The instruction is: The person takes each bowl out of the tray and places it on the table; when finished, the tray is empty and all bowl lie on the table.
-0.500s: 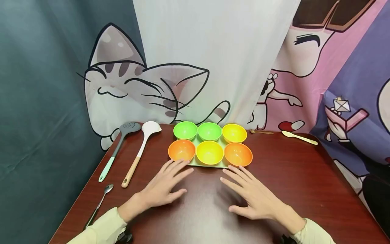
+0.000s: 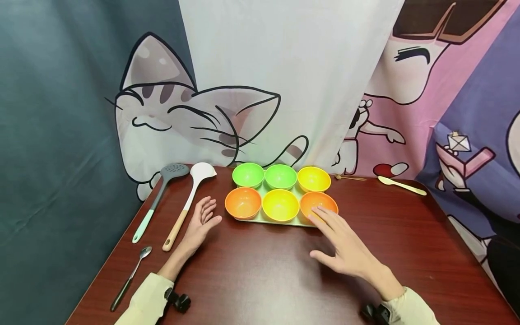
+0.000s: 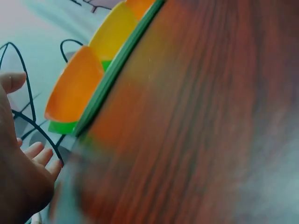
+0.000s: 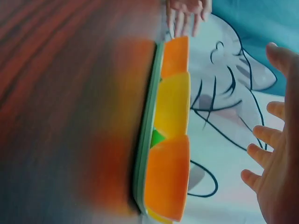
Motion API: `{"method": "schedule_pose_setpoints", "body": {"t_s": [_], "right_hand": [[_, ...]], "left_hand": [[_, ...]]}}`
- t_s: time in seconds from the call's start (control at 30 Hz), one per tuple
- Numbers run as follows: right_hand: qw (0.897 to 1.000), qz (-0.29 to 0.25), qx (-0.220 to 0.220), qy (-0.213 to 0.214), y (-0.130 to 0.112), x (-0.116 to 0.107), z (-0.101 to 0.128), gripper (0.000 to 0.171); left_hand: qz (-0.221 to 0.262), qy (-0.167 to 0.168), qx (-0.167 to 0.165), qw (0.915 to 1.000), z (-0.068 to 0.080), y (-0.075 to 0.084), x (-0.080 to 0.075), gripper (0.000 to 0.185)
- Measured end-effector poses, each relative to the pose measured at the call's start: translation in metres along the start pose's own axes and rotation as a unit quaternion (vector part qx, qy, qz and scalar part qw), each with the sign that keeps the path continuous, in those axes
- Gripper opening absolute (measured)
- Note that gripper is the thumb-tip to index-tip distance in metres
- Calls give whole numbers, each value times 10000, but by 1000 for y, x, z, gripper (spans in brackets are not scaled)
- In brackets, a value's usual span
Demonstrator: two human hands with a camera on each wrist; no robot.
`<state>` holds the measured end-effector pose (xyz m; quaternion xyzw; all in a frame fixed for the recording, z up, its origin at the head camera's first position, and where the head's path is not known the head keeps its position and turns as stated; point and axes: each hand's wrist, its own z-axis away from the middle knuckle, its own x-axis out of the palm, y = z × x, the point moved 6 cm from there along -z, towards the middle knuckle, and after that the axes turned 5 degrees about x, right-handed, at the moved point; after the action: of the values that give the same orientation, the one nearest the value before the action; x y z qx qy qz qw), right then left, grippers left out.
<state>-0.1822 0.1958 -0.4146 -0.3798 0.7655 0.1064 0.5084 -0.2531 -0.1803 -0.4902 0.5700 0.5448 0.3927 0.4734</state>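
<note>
Small green (image 2: 248,175), yellow (image 2: 280,206) and orange bowls stand in two rows on a pale green tray (image 2: 260,219). My left hand (image 2: 199,228) hovers between the front left orange bowl (image 2: 243,203) and the white ladle (image 2: 197,180) with a wooden handle. Its fingers are loosely bent and hold nothing. In the head view my right hand (image 2: 345,248) reaches over the near edge of the front right orange bowl (image 2: 318,205), fingers spread and straight. The right wrist view has this hand (image 4: 280,149) apart from the bowls, with nothing in it.
A grey slotted turner (image 2: 164,180) with a mint handle lies left of the ladle, and a dark-handled spoon (image 2: 132,277) nearer me. A small thin golden utensil (image 2: 349,177) and a cream knife (image 2: 402,185) lie at the back right. Cartoon curtains hang behind the dark wooden table (image 2: 260,280).
My left hand has moved left, away from the tray, and turned onto its side. My right hand has shifted right and forward, over the front right orange bowl.
</note>
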Motion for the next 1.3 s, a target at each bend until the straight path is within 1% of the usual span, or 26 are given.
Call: {"method": "schedule_pose_setpoints", "body": {"t_s": [0.03,0.1,0.23,0.37,0.43,0.47,0.5,0.53,0.63,0.67,0.7,0.8,0.87,0.93,1.1,1.2,1.3], "right_hand": [[9999,-10,117,-20,3,0,0,88],[9994,-49,323,-57,7,-1,-1,90],[9981,-203,588,-31,14,0,-1,94],[9963,-381,771,28,21,0,-1,95],[9953,-450,857,46,24,0,-2,94],[9947,-494,901,60,26,0,-2,94],[9940,-542,945,73,28,0,-2,93],[9934,-597,974,99,30,-1,-3,92],[9892,-930,1116,218,37,-1,-8,90],[9868,-1068,1188,264,39,-1,-9,89],[9839,-1235,1256,315,42,-2,-11,88],[9714,-1752,1541,446,51,-2,-17,84],[9625,-2044,1691,574,58,-2,-19,81],[9537,-2302,1795,723,64,-2,-21,77],[9391,-2682,1853,1089,78,-3,-22,71],[9291,-2897,1999,1132,87,-1,-24,66],[9166,-3121,2216,1151,96,3,-25,60]], "left_hand": [[92,-105,-68,9999,-1,-3,1,76],[118,-302,-187,9993,-3,-9,3,77],[-149,-625,-241,9976,-7,-16,9,81],[-468,-775,-203,9957,-11,-18,14,84],[-698,-768,-185,9944,-13,-19,16,84],[-869,-768,-222,9930,-13,-16,18,84],[-1096,-772,-235,9907,-14,-17,18,84],[-1335,-784,-259,9876,-15,-18,19,84],[-2028,-870,-384,9746,-19,-21,19,84],[-2217,-913,-422,9699,-20,-22,18,83],[-2355,-952,-424,9663,-22,-27,17,84],[-2503,-1006,-491,9617,-26,-29,15,83],[-2604,-1052,-449,9587,-29,-30,14,82],[-2744,-1116,-293,9547,-33,-30,15,81],[-3117,-1289,241,9411,-41,-27,18,78],[-3153,-1295,342,9395,-42,-26,19,76],[-3122,-1243,440,9408,-42,-25,19,72]]}}
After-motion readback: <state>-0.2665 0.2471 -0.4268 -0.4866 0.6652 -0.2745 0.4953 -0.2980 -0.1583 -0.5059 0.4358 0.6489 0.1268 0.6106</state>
